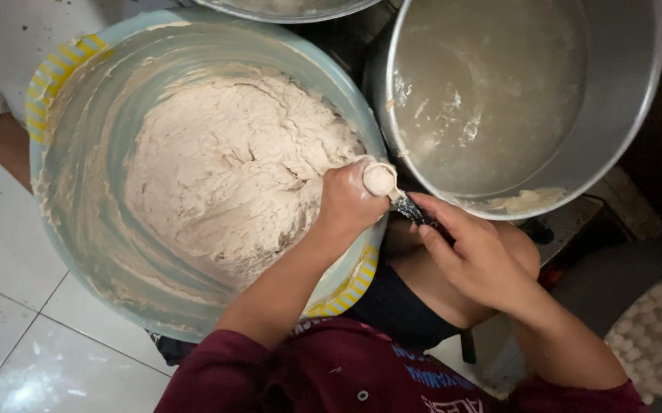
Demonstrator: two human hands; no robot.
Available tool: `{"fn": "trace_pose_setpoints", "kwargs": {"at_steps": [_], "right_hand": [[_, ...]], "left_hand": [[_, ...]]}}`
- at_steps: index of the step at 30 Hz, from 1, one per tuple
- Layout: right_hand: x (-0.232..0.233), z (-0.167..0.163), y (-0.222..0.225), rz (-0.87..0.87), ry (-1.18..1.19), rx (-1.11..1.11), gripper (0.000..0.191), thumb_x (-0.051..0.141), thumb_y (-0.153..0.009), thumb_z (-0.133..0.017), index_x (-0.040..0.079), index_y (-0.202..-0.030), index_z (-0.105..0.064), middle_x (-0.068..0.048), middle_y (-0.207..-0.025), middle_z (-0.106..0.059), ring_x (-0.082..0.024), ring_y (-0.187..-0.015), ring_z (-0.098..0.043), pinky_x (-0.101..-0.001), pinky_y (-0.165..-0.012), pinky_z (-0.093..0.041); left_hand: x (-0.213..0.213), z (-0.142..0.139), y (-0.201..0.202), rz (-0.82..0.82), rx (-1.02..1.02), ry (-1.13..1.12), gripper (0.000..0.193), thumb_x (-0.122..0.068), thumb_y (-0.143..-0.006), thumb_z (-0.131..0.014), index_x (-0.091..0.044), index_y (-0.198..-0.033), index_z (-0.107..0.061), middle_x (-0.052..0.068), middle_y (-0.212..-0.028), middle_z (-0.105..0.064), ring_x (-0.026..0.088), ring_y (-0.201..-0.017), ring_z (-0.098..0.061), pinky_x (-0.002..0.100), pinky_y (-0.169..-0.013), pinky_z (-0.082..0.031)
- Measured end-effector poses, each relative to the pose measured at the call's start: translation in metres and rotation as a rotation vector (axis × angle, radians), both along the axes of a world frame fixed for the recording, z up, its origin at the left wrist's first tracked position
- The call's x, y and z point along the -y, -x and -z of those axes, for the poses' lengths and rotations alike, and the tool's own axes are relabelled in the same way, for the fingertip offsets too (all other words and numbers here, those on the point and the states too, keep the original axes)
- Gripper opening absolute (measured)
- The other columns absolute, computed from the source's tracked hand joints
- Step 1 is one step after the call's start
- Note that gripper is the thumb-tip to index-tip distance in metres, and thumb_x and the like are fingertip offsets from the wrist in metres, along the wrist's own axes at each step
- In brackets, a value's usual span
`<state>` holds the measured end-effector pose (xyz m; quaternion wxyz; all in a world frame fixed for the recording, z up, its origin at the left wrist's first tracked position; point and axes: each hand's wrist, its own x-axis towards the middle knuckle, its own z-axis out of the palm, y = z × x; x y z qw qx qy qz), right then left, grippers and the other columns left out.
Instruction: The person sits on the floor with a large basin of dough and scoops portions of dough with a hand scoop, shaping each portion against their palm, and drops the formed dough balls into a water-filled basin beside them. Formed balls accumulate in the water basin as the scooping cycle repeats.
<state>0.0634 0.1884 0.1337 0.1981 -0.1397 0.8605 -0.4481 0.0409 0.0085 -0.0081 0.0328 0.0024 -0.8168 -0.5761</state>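
A big pale-blue tub (79,153) holds a mound of off-white dough (224,168). My left hand (344,200) rests at the tub's right rim, its fingers curled around a lump of dough at the mound's edge. My right hand (478,252) grips the dark handle of a spoon (389,187). The spoon's bowl is full of dough and touches the top of my left fist. Both hands meet between the tub and the metal pot.
A large metal pot (621,115) of cloudy liquid with floating bits stands at upper right. Another metal rim (285,9) shows at the top. A tray of small white balls (660,336) sits at lower right. White floor tiles (10,306) lie to the left.
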Motion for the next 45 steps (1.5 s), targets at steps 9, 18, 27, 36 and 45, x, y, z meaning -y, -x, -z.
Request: {"fn": "trace_pose_setpoints", "kwargs": {"at_steps": [9,18,27,36,45], "right_hand": [[-0.03,0.02,0.034,0.358,0.131,0.446,0.049,0.009,-0.101,-0.051,0.006,-0.149,-0.051,-0.003,-0.101,-0.071,-0.007,-0.064,-0.055,-0.0237,-0.052,-0.046],[-0.035,0.017,0.055,0.452,-0.103,0.133,0.044,0.01,-0.104,-0.055,0.002,-0.147,-0.054,-0.006,-0.111,-0.071,-0.008,-0.076,-0.058,-0.0245,-0.067,-0.051],[-0.005,0.017,-0.001,0.041,-0.109,-0.083,0.045,0.006,-0.1,-0.062,0.002,-0.145,-0.056,-0.007,-0.113,-0.073,-0.011,-0.095,-0.071,-0.0247,-0.081,-0.054],[-0.005,0.025,0.022,0.174,0.151,0.605,0.042,0.006,-0.098,-0.052,0.006,-0.14,-0.056,-0.001,-0.096,-0.07,-0.008,-0.059,-0.054,-0.0235,-0.049,-0.045],[-0.023,0.037,0.106,0.211,-0.52,-0.254,0.046,0.013,-0.097,-0.064,0.006,-0.142,-0.064,-0.022,-0.11,-0.072,-0.038,-0.097,-0.069,-0.0444,-0.082,-0.053]], "left_hand": [[0.012,0.004,0.003,-0.116,0.047,0.33,0.027,-0.033,-0.076,-0.083,-0.007,-0.076,-0.074,0.017,-0.064,-0.069,0.039,-0.059,-0.068,0.046,-0.06,-0.054],[0.01,0.023,-0.005,-0.176,-0.041,-0.035,0.025,-0.021,-0.084,-0.081,-0.005,-0.074,-0.065,0.01,-0.065,-0.069,0.028,-0.059,-0.071,0.036,-0.057,-0.055],[0.005,0.022,-0.005,-0.043,-0.358,0.155,0.025,-0.02,-0.068,-0.081,-0.009,-0.086,-0.068,0.014,-0.077,-0.071,0.032,-0.068,-0.072,0.043,-0.061,-0.053],[0.024,-0.021,0.018,0.065,0.158,0.246,0.034,-0.028,-0.075,-0.081,-0.006,-0.098,-0.07,0.019,-0.083,-0.073,0.04,-0.082,-0.072,0.049,-0.074,-0.056],[0.069,-0.031,0.089,-0.008,0.357,0.508,0.082,-0.054,-0.072,-0.078,0.004,-0.128,-0.059,0.025,-0.107,-0.073,0.039,-0.103,-0.07,0.045,-0.091,-0.055]]}}
